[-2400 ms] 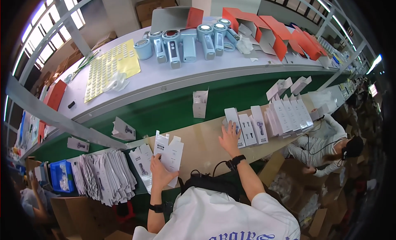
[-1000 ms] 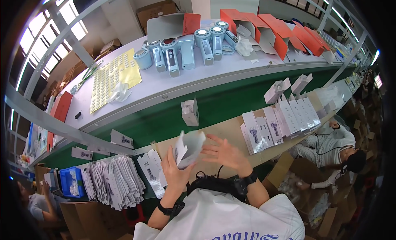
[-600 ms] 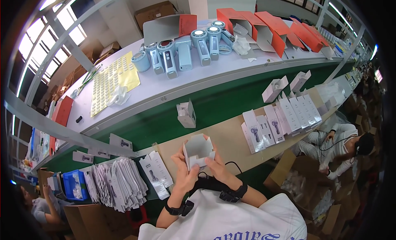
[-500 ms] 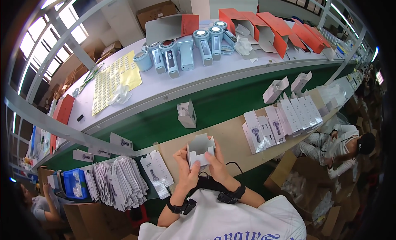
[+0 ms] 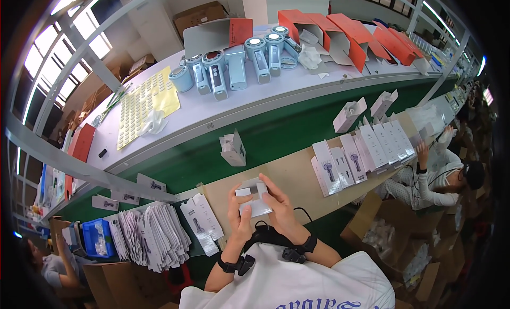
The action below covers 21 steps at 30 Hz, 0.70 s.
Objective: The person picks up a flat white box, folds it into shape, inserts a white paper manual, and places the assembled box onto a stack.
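The left hand (image 5: 240,216), partly closed, gripped the left side of a white box (image 5: 259,207), and the right hand (image 5: 279,207), fingers curled, gripped its right side. The box, flaps upward, was between them by the near edge of the desk (image 5: 292,176). Flat cartons (image 5: 201,223) lay to the left, beside a folded stack (image 5: 151,237); upright boxes (image 5: 328,168) stood rightward.
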Tool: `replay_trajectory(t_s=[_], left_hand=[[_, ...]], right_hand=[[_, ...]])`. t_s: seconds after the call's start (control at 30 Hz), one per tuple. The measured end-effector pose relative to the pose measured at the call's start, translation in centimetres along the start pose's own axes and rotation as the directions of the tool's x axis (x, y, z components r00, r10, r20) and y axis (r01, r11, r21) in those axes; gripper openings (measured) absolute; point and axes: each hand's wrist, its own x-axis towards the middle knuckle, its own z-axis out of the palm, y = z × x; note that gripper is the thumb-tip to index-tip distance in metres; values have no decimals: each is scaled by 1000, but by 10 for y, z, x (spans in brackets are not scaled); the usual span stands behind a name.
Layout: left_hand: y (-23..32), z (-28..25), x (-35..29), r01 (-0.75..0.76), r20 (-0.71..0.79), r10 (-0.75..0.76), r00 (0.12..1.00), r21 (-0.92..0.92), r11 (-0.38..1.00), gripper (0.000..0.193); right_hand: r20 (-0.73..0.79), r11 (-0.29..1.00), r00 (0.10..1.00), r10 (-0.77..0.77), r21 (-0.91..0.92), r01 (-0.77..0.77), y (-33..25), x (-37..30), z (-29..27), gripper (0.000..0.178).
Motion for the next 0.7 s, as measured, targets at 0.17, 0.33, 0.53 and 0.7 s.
replay_trajectory(t_s=[0.17,0.33,0.53,0.7], left_hand=[[24,10,4,124,-35,-126,991,-55,991,33],[7,0,5,96,93,-87,992,-106,990,34],[3,-4,5,128,84,-110,990,-263,956,29],[3,2,3,209,27,-210,977,-289,934,25]], right_hand=[[-3,978,997,-81,-192,79,5,-1,-5,45],[19,962,991,-131,-238,132,13,-1,-13,33],[79,968,989,-124,-208,138,6,-4,-9,31],[40,922,980,-196,-333,198,7,-5,-2,34]])
